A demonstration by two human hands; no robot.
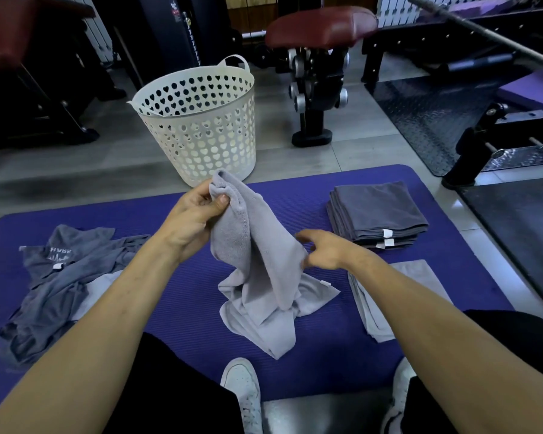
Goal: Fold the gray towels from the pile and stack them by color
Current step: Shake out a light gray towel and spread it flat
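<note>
My left hand (192, 220) grips the top corner of a light gray towel (257, 277) and holds it up, so it hangs crumpled down onto the purple mat (176, 308). My right hand (323, 249) is at the towel's right edge with fingers loosely bent; whether it pinches the cloth is unclear. A pile of unfolded dark gray towels (54, 286) lies at the left of the mat, with a light one partly under it. A stack of folded dark gray towels (376, 211) sits at the far right. Folded light gray towels (367, 308) lie near right, partly hidden by my right forearm.
A white perforated laundry basket (201, 126) stands on the tiled floor just beyond the mat. Gym machines and a padded bench (317, 29) stand behind it. A black metal frame (483, 142) borders the right side. My knees and white shoes (242, 393) are at the mat's near edge.
</note>
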